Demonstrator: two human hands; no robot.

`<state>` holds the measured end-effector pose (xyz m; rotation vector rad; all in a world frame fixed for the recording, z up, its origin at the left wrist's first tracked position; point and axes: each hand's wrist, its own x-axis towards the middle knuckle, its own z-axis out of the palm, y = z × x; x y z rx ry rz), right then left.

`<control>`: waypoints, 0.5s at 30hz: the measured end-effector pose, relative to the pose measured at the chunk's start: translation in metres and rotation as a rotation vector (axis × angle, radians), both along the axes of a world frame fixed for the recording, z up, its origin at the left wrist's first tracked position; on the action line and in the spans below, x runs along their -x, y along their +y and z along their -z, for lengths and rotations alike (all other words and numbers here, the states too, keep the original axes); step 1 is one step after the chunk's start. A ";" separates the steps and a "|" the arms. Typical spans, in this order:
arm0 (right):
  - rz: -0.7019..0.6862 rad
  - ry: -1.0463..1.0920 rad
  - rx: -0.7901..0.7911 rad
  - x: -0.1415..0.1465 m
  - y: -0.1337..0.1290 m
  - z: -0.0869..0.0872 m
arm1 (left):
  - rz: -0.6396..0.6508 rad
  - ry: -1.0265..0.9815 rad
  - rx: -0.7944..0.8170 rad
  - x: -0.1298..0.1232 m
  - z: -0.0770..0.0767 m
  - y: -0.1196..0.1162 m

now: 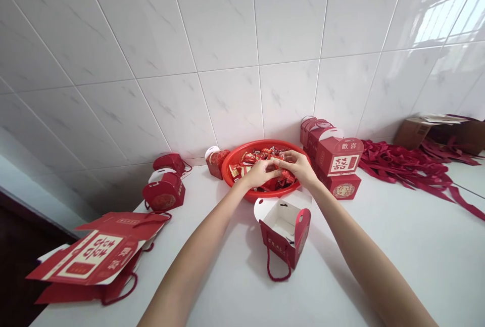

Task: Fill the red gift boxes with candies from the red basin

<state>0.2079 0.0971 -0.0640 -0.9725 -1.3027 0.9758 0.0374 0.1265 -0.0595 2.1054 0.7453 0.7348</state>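
Note:
A red plastic basket [248, 146] full of wrapped candies [248, 157] stands against the tiled wall. Over its right half my left hand [261, 173] and my right hand [299, 166] come together, fingertips nearly meeting. The fingers of both are curled in, closed around red wrapped candies among the pile; the wrists partly cover what lies beneath. Between my forearms, in front of the basket, an open red gift box [282, 241] stands upright with its white inside showing and a rope handle hanging down its front. Neither hand touches this box.
Closed red boxes [343, 162] are stacked right of the basket, beside a heap of dark red ribbons [401, 165] and a cardboard box [417, 132]. At left are more red boxes [164, 193] and flat, unfolded ones [98, 253] near the table edge.

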 end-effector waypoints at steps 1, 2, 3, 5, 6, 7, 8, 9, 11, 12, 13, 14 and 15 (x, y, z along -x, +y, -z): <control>-0.019 -0.005 -0.007 0.000 0.000 0.001 | 0.005 -0.009 0.004 0.000 0.000 0.000; -0.019 -0.003 -0.021 0.000 0.001 0.001 | 0.007 -0.009 0.005 0.000 -0.001 0.000; 0.002 0.005 -0.038 0.000 0.001 0.001 | 0.005 -0.002 0.001 0.000 -0.001 0.000; 0.085 0.052 -0.056 0.000 0.001 0.000 | -0.014 0.045 -0.004 0.001 0.000 0.001; 0.113 0.084 -0.049 -0.001 -0.001 -0.003 | -0.030 0.083 0.003 0.002 0.000 0.001; 0.115 0.111 -0.030 -0.002 -0.004 -0.007 | -0.047 0.124 0.020 0.002 0.001 0.002; 0.090 0.122 -0.006 -0.004 -0.009 -0.013 | -0.060 0.164 0.040 0.002 0.002 0.002; 0.042 0.110 0.014 -0.005 -0.014 -0.020 | -0.068 0.198 0.051 0.002 0.002 0.003; -0.102 0.002 0.023 -0.007 -0.028 -0.037 | -0.078 0.264 0.028 0.002 0.003 0.004; -0.184 -0.090 0.013 -0.007 -0.035 -0.045 | -0.090 0.298 0.002 0.001 0.003 0.005; -0.249 -0.200 -0.001 -0.007 -0.042 -0.052 | -0.105 0.331 -0.026 0.001 0.002 0.006; -0.278 -0.316 -0.017 -0.006 -0.048 -0.058 | -0.109 0.359 -0.044 0.000 0.001 0.006; -0.286 -0.425 -0.034 -0.004 -0.054 -0.062 | -0.103 0.377 -0.053 0.000 0.001 0.006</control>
